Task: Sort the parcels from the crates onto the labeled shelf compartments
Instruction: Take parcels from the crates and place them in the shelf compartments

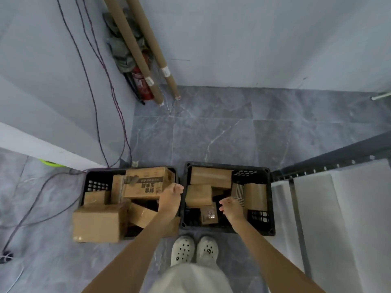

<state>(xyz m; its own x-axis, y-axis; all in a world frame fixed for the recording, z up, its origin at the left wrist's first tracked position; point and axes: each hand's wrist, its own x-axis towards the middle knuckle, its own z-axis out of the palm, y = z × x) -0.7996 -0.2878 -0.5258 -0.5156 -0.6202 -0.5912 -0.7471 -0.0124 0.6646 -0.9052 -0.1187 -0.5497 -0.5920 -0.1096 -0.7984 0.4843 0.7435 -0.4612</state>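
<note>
Two black crates stand side by side on the floor in front of my feet. The left crate (96,182) holds several brown cardboard parcels, among them a large printed box (146,182) and a big plain box (97,223) overhanging its front left corner. The right crate (269,199) holds several smaller parcels, such as a flat box (209,176) at the back and a small one (198,194). My left hand (170,197) hovers over the gap between the crates, fingers loosely curled, holding nothing. My right hand (231,207) hangs over the right crate, also loosely curled and empty.
A metal shelf (317,168) with white boards stands at the right. Cables (42,193) trail over the floor on the left. Cardboard tubes (135,49) and a red fire extinguisher (141,81) lean in the far corner. Grey tiled floor lies beyond the crates.
</note>
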